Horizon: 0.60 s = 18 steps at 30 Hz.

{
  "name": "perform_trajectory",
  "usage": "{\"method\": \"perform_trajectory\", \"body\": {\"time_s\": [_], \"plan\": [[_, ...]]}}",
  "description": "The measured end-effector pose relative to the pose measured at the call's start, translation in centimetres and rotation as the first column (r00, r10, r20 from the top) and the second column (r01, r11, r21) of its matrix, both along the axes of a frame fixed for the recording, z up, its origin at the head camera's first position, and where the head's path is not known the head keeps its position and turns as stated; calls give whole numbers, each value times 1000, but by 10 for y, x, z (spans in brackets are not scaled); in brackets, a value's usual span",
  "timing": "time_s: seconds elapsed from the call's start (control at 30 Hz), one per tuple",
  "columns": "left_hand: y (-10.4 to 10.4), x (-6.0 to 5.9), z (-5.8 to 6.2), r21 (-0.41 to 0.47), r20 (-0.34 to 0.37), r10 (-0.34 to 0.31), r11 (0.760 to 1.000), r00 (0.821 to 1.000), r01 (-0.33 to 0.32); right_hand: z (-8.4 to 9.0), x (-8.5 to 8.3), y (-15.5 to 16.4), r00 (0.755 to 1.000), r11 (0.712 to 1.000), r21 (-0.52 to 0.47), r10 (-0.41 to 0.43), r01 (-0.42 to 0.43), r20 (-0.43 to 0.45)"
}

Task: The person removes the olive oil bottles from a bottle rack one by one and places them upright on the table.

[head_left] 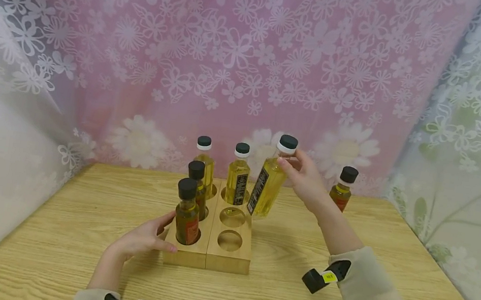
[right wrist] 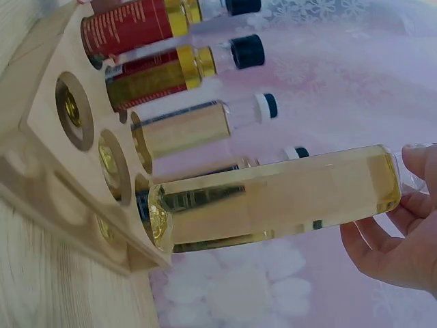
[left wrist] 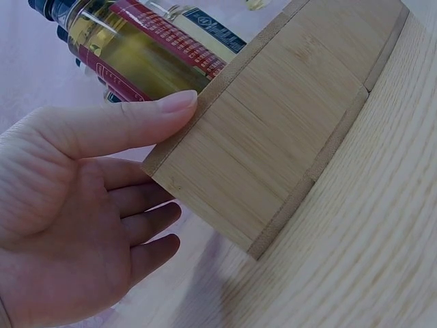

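My right hand (head_left: 307,180) pinches a clear bottle of yellow oil (head_left: 270,185) by its neck, under the dark green cap. This bottle is tilted, its base close over the right edge of a wooden bottle rack (head_left: 226,264). At the rack's front left corner, my left hand (head_left: 142,239) holds on, with the thumb (left wrist: 153,126) against the front edge and fingers round the left side. Two dark, black-capped oil bottles stand in the rack's left column, the nearer one (head_left: 187,217) beside my left hand. Behind them are two yellow oil bottles, one (head_left: 238,175) in the right column.
Another black-capped bottle (head_left: 343,187) stands at the back right of the wooden table (head_left: 284,299), partly behind my right forearm. Two round holes (head_left: 230,241) show in the right column's front part. Flowered curtains (head_left: 233,67) hang behind and at both sides.
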<state>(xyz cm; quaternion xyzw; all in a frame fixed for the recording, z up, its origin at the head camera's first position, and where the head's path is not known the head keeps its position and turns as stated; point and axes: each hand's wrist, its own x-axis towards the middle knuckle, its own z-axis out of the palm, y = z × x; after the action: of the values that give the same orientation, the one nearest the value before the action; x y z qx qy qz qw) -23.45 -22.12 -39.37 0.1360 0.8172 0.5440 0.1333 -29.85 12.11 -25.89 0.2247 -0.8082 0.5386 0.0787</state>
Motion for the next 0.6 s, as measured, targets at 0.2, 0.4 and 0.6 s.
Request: {"method": "perform_trajectory", "body": {"time_s": [0.2, 0.4, 0.6], "plan": [[0, 0, -1, 9, 13, 5, 1000, 1000, -5, -1, -1, 25, 1000, 998, 58, -28, 28, -4], [1, 0, 1, -1, 6, 2, 1000, 1000, -2, -5, -3, 45, 996, 992, 100, -79, 83, -39], [1, -1, 2, -3, 9, 5, 1000, 1000, -5, -7, -1, 63, 993, 989, 90, -113, 114, -21]]}}
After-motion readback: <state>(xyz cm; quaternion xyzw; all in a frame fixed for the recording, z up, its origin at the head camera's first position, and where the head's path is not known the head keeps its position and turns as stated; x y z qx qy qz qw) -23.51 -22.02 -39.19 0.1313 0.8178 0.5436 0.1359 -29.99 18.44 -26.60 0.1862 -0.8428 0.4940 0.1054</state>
